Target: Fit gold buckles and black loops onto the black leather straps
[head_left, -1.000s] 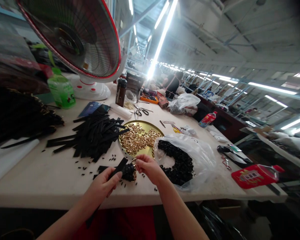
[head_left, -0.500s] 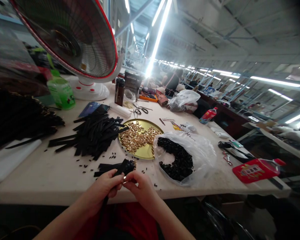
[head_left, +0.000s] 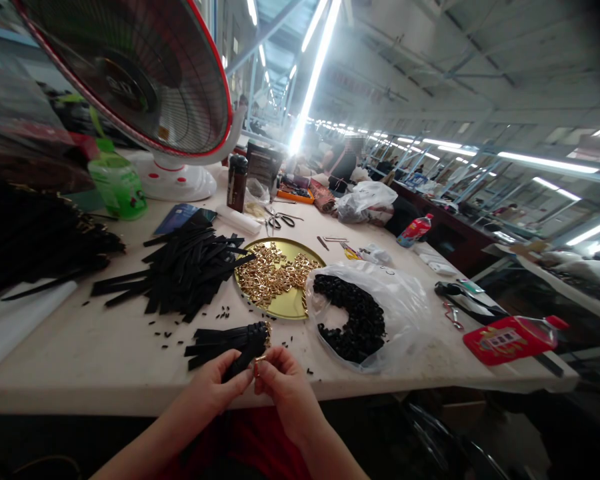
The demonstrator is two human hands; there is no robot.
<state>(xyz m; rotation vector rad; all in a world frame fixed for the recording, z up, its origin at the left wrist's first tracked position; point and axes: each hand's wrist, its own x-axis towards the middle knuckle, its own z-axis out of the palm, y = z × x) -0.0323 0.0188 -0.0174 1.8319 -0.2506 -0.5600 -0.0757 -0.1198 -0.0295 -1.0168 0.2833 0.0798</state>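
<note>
My left hand [head_left: 220, 381] is closed on a black strap [head_left: 246, 361] near the table's front edge. Fingertips of my right hand [head_left: 286, 385] pinch a small gold buckle [head_left: 259, 364] at the strap's end; whether the strap passes through it I cannot tell. Just beyond both hands lies a bundle of black straps [head_left: 213, 339] with gold buckles at its right end. Farther back, a heap of gold buckles [head_left: 263, 275] covers much of a gold round tray [head_left: 291, 311]. To its right, an open plastic bag [head_left: 409, 300] holds small black pieces [head_left: 357, 333].
Loose black strips [head_left: 183, 273] are piled left of the tray, with tiny black bits scattered before them. A large fan [head_left: 180, 183] and green bottle [head_left: 117, 183] stand at back left. Scissors [head_left: 281, 219] lie behind the tray. A red bottle [head_left: 510, 340] lies at right.
My hands have shifted slightly right and down, and the gold buckle now shows upright in my right fingertips. More of the strap bundle behind them is visible.
</note>
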